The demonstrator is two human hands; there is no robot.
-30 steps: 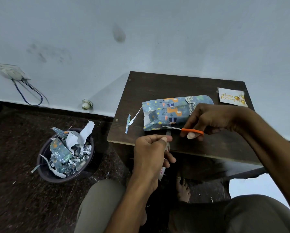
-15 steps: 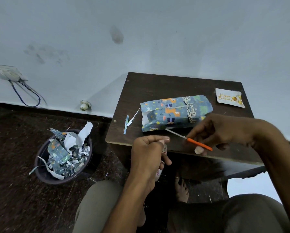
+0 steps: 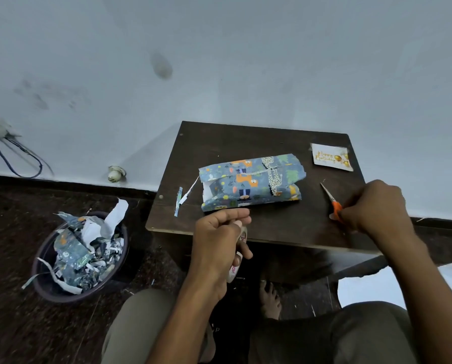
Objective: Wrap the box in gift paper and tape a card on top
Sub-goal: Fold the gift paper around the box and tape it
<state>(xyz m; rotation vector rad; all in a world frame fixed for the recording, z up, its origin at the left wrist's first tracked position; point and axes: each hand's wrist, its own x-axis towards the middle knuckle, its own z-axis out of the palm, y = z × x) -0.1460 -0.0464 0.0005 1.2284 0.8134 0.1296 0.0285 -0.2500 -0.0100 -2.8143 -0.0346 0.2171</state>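
The box (image 3: 251,183), wrapped in blue animal-print gift paper, lies in the middle of a small dark wooden table (image 3: 246,143); its left end is loosely folded with white paper showing. A white "Happy Birthday" card (image 3: 331,157) lies at the table's far right corner. My left hand (image 3: 219,243) grips a roll of tape (image 3: 234,271) at the table's near edge, just in front of the box. My right hand (image 3: 371,206) holds orange-handled scissors (image 3: 331,199) low over the table's right side, blades pointing away from me.
Thin paper strips (image 3: 181,199) lie on the table left of the box. On the dark floor to the left stands a round bin (image 3: 80,256) full of paper scraps. A wall rises right behind the table. My knees and a bare foot (image 3: 270,300) sit below.
My right hand has carried the scissors from in front of the box out to the table's right side. My left hand has kept its grip on the tape roll and stayed near the table's edge.
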